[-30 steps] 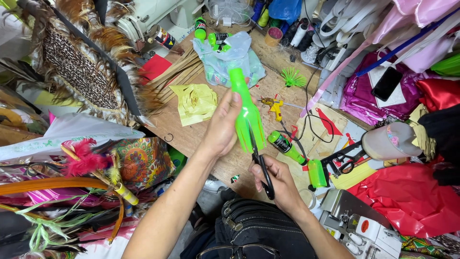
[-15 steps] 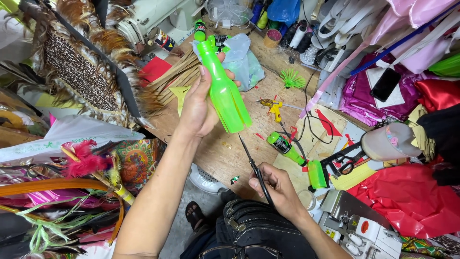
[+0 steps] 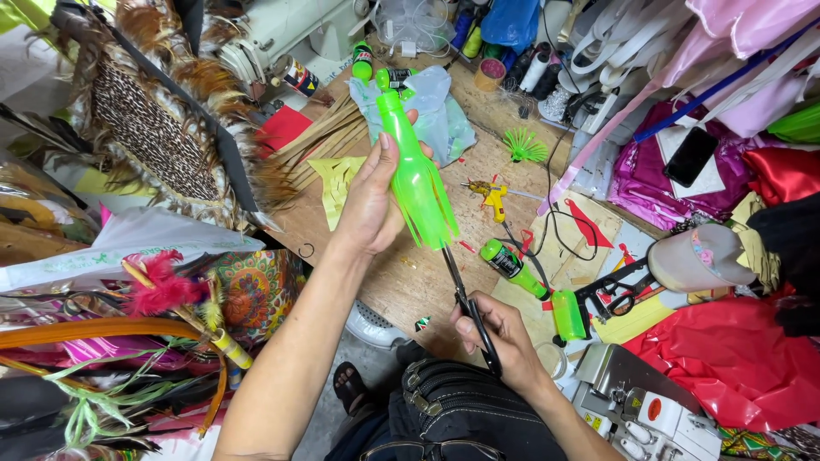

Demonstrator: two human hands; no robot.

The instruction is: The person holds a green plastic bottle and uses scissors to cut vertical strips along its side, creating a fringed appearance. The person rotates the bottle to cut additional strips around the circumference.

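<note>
1. Gripping the green plastic bottle (image 3: 414, 175), the left hand (image 3: 369, 205) closes around its body, neck pointing far, cut strips fanning near.
2. The right hand (image 3: 504, 337) is closed through the handles of the black scissors (image 3: 468, 309), whose blades touch the strips.
3. A clear plastic bag (image 3: 444, 115) lies just beyond; what it holds I cannot tell.
4. To the right lie a yellow glue gun (image 3: 491, 196) and another green bottle (image 3: 512, 266) on the wooden table (image 3: 410, 282).

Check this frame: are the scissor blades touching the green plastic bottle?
Touching. The head view shows the scissors, gripped by the right hand, with their blade tips reaching into the cut strips at the lower end of the green bottle, which the left hand holds.
</note>
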